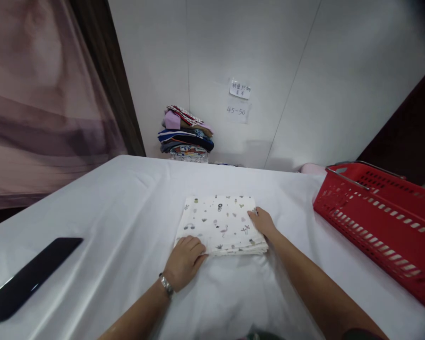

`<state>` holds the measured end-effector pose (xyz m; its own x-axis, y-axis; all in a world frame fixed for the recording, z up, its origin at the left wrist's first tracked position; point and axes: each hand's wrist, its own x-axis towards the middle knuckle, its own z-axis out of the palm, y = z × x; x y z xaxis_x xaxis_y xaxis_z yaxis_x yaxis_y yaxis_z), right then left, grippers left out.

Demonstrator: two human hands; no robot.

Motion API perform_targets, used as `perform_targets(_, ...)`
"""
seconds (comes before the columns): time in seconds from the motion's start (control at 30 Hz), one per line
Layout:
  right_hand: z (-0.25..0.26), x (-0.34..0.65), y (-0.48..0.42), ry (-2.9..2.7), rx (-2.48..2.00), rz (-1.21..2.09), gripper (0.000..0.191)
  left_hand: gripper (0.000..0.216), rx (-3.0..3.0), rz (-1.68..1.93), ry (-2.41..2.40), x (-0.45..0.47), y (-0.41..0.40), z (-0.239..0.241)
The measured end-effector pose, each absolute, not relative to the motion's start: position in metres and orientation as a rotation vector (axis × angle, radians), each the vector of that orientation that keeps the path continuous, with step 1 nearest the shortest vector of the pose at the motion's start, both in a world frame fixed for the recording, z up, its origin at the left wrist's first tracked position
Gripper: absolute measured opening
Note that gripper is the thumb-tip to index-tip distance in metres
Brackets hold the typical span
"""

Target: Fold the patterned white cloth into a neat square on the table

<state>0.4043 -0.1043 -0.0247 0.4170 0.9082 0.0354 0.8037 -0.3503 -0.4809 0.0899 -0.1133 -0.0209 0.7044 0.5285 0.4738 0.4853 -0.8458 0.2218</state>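
A white cloth (217,224) printed with small plants, birds and rainbows lies folded in a flat rectangle, its layers showing along the near edge. My left hand (186,259), with a metal bracelet at the wrist, grips the near left corner, fingers on top and thumb at the near edge. At the far right part of the cloth, my right hand (263,222) holds the side edge with bent fingers; the thumb side is partly hidden.
White fabric covers the table (127,226). A red perforated basket (375,222) with metal handles stands at right, and a dark flat object (31,278) lies at left. Beyond the far edge are a stack of folded textiles (186,134), paper labels (240,89) and a pinkish curtain (38,104).
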Motion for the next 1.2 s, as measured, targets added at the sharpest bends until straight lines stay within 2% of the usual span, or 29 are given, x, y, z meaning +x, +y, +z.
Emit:
perform_targets(0.2,-0.011,0.396,-0.125,-1.560,-2.129,0.158,0.046,0.017,2.798,0.815,0.838,0.087,-0.113,-0.021)
perform_targets(0.3,-0.007,0.387,-0.150,-1.735,-1.769,0.038,0.034,0.019,2.776,0.868,0.847,0.085,-0.112,-0.021)
perform_targets(0.4,-0.006,0.384,-0.179,-1.839,-1.538,0.143,0.024,0.019,2.766,0.889,0.867,0.087,-0.113,-0.021)
perform_targets(0.67,-0.007,0.409,-0.226,-1.947,-1.606,0.176,0.022,0.021,2.838,0.857,0.942,0.095,-0.115,-0.020)
perform_targets(0.87,-0.010,0.418,-0.222,-1.918,-1.650,0.187,0.022,0.023,2.884,0.855,0.929,0.097,-0.113,-0.022)
perform_targets(1.2,0.009,0.412,-0.207,-2.252,-1.730,0.168,0.021,0.023,2.849,0.922,0.913,0.098,-0.110,-0.024)
